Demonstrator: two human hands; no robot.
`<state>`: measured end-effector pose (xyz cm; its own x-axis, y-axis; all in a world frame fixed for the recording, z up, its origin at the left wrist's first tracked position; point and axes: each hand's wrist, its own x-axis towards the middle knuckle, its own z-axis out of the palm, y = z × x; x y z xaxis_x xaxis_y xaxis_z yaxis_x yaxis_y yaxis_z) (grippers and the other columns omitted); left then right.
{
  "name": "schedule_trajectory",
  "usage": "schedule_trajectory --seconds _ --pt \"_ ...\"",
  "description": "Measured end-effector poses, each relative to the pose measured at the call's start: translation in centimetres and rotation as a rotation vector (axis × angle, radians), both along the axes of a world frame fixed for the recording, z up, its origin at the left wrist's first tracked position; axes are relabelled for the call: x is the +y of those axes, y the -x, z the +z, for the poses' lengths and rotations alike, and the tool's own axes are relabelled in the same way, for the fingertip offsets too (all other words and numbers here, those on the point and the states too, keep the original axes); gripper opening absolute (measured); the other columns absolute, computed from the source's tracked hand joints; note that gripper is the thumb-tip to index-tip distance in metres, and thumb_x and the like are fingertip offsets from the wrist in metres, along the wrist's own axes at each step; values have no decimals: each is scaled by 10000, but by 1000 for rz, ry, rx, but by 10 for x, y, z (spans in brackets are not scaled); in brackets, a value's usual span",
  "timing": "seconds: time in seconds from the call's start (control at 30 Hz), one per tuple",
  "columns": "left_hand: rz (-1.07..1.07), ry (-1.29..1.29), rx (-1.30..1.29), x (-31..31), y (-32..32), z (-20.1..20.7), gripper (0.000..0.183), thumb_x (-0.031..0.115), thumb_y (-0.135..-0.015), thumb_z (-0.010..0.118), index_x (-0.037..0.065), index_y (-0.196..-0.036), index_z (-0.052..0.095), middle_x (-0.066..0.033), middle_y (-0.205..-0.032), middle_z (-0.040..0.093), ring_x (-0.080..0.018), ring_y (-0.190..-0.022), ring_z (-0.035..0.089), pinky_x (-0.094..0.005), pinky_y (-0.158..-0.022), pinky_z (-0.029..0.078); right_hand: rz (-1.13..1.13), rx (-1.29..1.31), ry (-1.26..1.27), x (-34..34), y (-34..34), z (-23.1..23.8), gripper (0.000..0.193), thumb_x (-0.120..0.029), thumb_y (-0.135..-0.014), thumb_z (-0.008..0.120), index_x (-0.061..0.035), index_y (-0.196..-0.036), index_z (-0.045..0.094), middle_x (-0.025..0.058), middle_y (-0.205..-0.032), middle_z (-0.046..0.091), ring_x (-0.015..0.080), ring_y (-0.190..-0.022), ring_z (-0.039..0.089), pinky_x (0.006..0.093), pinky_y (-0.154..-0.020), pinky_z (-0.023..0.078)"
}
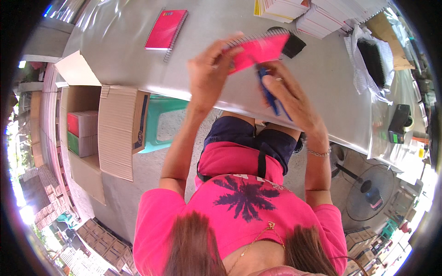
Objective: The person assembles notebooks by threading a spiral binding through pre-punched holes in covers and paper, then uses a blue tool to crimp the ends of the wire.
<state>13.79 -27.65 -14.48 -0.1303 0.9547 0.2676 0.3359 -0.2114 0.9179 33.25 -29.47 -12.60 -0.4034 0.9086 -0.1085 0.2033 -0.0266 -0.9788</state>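
Over the table (124, 60), a pink spiral notebook (267, 48) is raised with its wire coil along the far edge. My left hand (208, 69) grips it by its left end, fingers closed near the coil. In my right hand (292, 96) are blue-handled pliers (268, 94), fingers wrapped round the handles. Their dark jaws meet the near side of the notebook's cover, though blur hides whether they touch it. Another pink spiral notebook (168, 28) lies farther left on the table, a piece of coil sticking out at its near end. Behind the held notebook sits a black object (294, 47), partly covered.
Stacks of coil-less page blocks (322, 20) stand at the far right, beside black coils on white wrapping (370, 62). An open cardboard box (117, 133) with red and green books is at left, near a green stool (154, 124). A fan (368, 188) stands lower right.
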Motion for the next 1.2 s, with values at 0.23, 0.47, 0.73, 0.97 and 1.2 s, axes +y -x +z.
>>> schedule_trajectory --seconds 0.23,0.47,0.73,0.97,1.2 --pt "477 -448 -90 73 103 5 265 189 -911 699 -8 -1088 692 -14 -865 694 -66 -747 605 -233 -660 500 -532 -877 -558 16 -110 -46 401 -372 -983 545 -118 -1292 526 166 -1263 558 337 -1170 537 483 -981 404" --pt "723 -168 393 78 167 -46 313 278 -880 724 3 -1027 708 -106 -951 735 -174 -881 694 -307 -776 530 -523 -1032 -637 28 -165 -35 431 -392 -952 593 -118 -1284 585 159 -1301 546 337 -1248 473 464 -1050 364" --pt "630 -160 302 69 165 -55 276 249 -892 710 5 -1022 712 -106 -950 745 -178 -884 713 -293 -815 536 -640 -578 -532 118 -207 53 575 -472 -968 569 -54 -1362 538 109 -1347 564 222 -1254 498 333 -1073 353" --pt "632 -178 339 69 157 -56 215 190 -892 705 1 -997 703 -119 -917 741 -202 -831 724 -293 -764 557 -742 55 -291 211 -195 119 687 -494 -900 658 -24 -1373 489 130 -1300 559 201 -1198 530 351 -978 456" --pt "624 -199 379 65 164 -58 238 224 -895 707 20 -1017 705 -116 -926 738 -196 -853 718 -306 -734 560 -289 -1152 -1199 149 -128 151 540 -147 -728 763 -65 -1228 579 143 -1059 662 289 -947 644 356 -848 521"
